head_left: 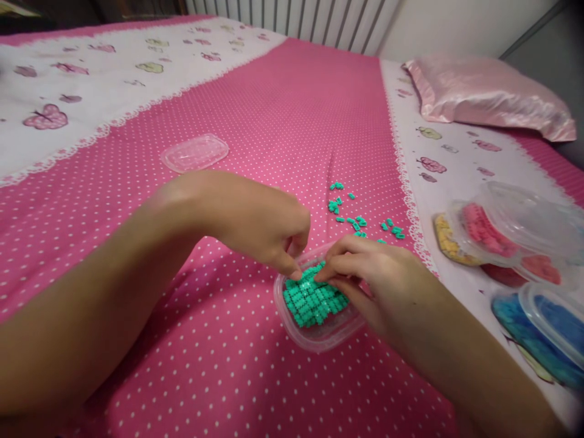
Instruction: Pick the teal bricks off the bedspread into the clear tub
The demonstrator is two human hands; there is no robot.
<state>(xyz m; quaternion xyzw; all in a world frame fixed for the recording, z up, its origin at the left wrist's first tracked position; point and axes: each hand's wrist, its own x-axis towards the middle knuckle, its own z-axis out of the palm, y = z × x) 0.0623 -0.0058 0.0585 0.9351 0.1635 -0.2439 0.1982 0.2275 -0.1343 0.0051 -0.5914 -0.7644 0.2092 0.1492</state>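
Note:
A clear plastic container stands on the bed with small green toy bricks in it, many of them joined into a flat patch. My left hand reaches over its left rim, fingers curled and tips pressed at the patch's upper edge. From the right, my right hand leans over the rim with thumb and fingers pinched at the same edge. The exact brick between the fingertips is hidden. Loose green bricks lie scattered on the sheet just beyond the container.
A clear lid lies on the pink dotted sheet at the left. To the right are containers of yellow bricks, red bricks and blue bricks. A pink pillow rests at the far right, near a slatted headboard.

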